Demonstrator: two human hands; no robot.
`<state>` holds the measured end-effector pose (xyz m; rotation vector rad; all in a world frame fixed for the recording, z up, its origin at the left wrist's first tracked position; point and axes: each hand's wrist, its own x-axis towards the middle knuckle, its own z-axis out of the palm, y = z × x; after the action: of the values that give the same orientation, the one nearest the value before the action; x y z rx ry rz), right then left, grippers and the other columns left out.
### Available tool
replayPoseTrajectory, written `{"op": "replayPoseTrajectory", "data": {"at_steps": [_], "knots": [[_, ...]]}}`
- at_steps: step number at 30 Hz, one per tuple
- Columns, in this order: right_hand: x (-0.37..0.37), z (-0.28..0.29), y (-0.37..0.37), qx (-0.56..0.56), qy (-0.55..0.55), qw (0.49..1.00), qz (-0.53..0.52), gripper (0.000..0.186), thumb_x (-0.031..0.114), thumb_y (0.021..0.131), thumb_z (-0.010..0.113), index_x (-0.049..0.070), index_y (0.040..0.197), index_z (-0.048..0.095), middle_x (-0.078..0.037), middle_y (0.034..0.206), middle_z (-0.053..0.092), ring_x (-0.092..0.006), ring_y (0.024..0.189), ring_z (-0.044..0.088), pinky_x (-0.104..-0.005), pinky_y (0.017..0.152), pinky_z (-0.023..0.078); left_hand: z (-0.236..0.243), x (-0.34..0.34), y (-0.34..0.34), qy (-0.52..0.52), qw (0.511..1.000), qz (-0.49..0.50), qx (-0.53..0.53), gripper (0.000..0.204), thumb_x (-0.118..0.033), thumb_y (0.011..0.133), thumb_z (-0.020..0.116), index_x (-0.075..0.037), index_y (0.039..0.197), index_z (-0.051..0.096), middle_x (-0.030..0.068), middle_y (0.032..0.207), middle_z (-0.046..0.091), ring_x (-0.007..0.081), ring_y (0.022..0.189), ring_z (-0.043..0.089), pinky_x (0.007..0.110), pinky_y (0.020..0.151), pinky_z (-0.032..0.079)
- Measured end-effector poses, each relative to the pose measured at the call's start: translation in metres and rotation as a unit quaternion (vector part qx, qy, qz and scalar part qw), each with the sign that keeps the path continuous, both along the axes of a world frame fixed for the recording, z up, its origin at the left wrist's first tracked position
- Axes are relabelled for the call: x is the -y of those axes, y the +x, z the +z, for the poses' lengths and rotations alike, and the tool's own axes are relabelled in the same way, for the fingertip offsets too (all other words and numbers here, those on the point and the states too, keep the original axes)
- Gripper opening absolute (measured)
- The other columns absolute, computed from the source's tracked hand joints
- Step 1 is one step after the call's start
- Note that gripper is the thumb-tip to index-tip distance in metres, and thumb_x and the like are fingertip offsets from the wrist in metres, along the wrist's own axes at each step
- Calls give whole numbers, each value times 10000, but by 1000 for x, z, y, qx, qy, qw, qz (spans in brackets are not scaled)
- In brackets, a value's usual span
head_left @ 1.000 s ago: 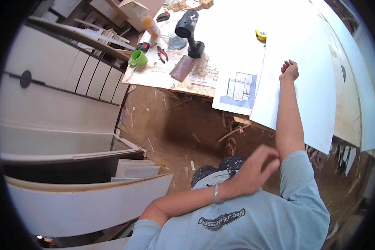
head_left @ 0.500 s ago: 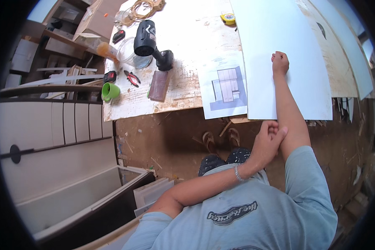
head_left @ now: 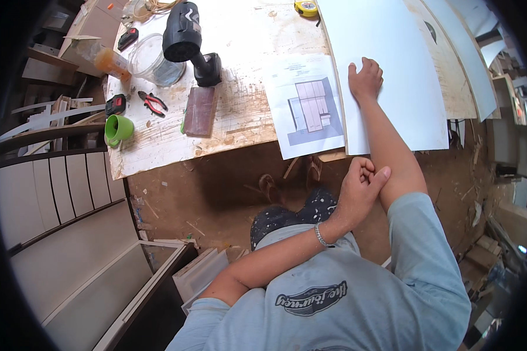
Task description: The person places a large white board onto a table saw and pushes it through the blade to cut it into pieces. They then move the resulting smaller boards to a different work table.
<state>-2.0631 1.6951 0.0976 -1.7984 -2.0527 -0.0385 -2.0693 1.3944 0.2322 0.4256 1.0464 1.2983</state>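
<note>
A clear glass jar [head_left: 156, 60] stands at eleven o'clock on the workbench [head_left: 240, 111]; what it holds cannot be told. A green cup [head_left: 117, 129] lies tipped near the bench's left edge at nine o'clock, its mouth facing the camera and showing nothing inside.

The right hand [head_left: 366, 79] lies flat, fingers spread, on the white sheet [head_left: 386, 70] at one o'clock, close to that sheet's left edge. The left hand [head_left: 360, 187] is loosely curled against the right forearm, gripping nothing. The sheet overhangs the front edge of the bench, as does the printed drawing [head_left: 307, 108] just beside it at twelve o'clock. Below the front edge there is bare dirt floor [head_left: 199, 193], with white panels [head_left: 70, 228] crowding in from eight o'clock.

Compared with half a second ago, the bench sits lower and larger in the view, the right hand rests on the same spot of the sheet, and the left hand has stayed at the forearm.

A black power drill [head_left: 187, 41], red pliers [head_left: 153, 103] and a yellow tape measure [head_left: 305, 7] lie well apart from both hands.
</note>
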Motion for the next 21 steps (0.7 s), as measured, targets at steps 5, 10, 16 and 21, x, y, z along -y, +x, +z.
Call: {"op": "replayPoseTrajectory", "data": {"at_steps": [5, 10, 16, 21], "knots": [[5, 3, 0, 21, -15, 1000, -2, 626, 475, 971, 570, 66, 1443, 538, -147, 1535, 464, -311, 1446, 390, -505, 1188, 315, -12, -31, -3, -3, 995, 45, 92, 513, -301, 1024, 664, 29, 1372, 483, 135, 1283, 615, 164, 1213, 597, 317, 1050, 487], [5, 3, -4, -4, 1, 1000, 15, 640, 483, 959, 575, 48, 1428, 549, -173, 1525, 475, -333, 1426, 408, -512, 1171, 317, 8, -3, 6, -69, 919, -45, 386, 461, -390, 1088, 535, -25, 1371, 534, 90, 1314, 650, 164, 1206, 640, 347, 1030, 531], [5, 1, -5, 6, 28, 1000, 8, 603, 464, 946, 586, 50, 1384, 580, -182, 1492, 510, -338, 1381, 450, -524, 1138, 353, -7, 10, -4, -48, 973, -99, 201, 485, -357, 1084, 558, -22, 1425, 476, 76, 1315, 628, 156, 1230, 613, 338, 1061, 491], [3, -1, 2, -1, 1, 1000, -9, 611, 472, 949, 581, 78, 1415, 565, -151, 1524, 480, -316, 1430, 396, -500, 1184, 288, 10, -20, -1, -44, 951, -46, 304, 473, -355, 1067, 595, -32, 1396, 487, 81, 1348, 598, 156, 1258, 585, 329, 1088, 460]]}}
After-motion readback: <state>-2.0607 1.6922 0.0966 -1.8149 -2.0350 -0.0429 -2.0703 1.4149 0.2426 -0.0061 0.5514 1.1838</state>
